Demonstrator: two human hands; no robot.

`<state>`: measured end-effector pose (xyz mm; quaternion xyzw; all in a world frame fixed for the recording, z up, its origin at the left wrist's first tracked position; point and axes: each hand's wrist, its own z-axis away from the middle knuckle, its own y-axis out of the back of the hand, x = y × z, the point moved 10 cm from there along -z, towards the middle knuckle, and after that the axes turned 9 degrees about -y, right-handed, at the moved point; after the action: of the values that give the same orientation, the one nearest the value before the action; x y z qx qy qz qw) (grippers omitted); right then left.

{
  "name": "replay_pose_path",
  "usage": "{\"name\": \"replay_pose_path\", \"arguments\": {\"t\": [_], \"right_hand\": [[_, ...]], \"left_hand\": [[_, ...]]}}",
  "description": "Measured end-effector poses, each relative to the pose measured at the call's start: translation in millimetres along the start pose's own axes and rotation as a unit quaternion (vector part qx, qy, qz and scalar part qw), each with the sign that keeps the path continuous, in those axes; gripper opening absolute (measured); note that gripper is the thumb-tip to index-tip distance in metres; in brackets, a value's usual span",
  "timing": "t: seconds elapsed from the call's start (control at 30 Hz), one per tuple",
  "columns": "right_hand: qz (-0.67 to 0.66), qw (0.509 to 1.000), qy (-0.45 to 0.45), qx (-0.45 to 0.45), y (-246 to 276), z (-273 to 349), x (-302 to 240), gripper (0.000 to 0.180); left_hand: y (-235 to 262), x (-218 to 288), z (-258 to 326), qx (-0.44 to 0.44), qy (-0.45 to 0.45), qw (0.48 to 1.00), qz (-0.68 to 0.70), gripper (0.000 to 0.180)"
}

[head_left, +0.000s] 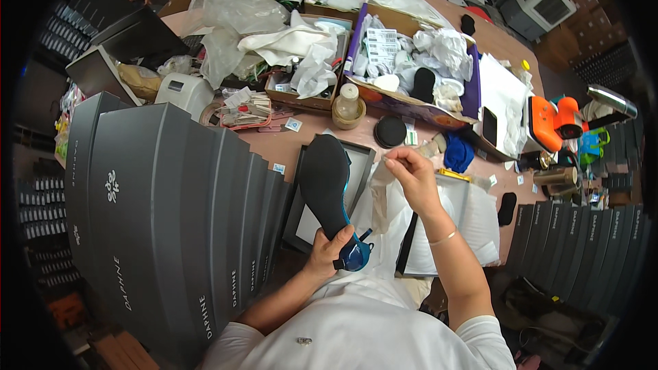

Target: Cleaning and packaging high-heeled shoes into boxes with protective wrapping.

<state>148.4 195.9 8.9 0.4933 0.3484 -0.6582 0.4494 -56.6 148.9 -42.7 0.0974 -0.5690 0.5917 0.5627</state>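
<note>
While your left hand wraps around the heel end of a shoe, its thumb presses near the blue, shiny heel. In this head view, the shoe stands tilted with its long, flat black sole turned to you, wide near the toe and thin in the middle, with a bright blue edge on its right side. Your right hand pinches the top of a thin, see-through tan strip between thumb and pointer finger, and the strip hangs down limp and wrinkly. Past the shoe sits an open box with stiff gray walls and straight edges. By your right forearm, a soft white sheet lies smooth, with a few folds. Tall, hard gray boxes make a wall close on your left, and more gray boxes stand on your right, well apart from your arm. A small bare patch of the pink table shows left of the toe. Farther back, a purple-edged carton full of crumpled white paper blocks the way, with a round black tin in front. The shoe is in your left hand, left of your right hand, and a gap lies between them.
</note>
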Motion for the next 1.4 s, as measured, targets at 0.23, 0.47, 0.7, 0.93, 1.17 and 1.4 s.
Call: {"name": "replay_pose_path", "arguments": {"t": [0.23,0.47,0.7,0.93,1.17,1.4], "right_hand": [[0.28,0.932,0.215,0.081,-34,-116,-44,0.013],[0.466,0.817,0.318,0.119,-58,-146,-38,0.011],[0.404,0.856,0.303,0.112,-60,-139,-7,0.048],[0.291,0.883,0.286,0.233,-9,-126,-15,0.034],[-0.142,0.921,0.143,0.333,93,-100,46,0.033],[0.361,0.86,0.325,0.153,-44,-127,-18,0.039]], "left_hand": [[7,30,-31,0.037,-0.035,0.997,0.061,0.028],[20,24,-46,0.078,-0.009,0.984,0.158,0.028],[20,19,-49,0.002,-0.018,0.992,0.122,0.034],[20,30,-44,-0.008,-0.073,0.997,0.015,0.035],[32,25,-38,0.057,-0.048,0.995,-0.061,0.043],[30,26,-20,0.055,-0.061,0.996,-0.03,0.043]]}}
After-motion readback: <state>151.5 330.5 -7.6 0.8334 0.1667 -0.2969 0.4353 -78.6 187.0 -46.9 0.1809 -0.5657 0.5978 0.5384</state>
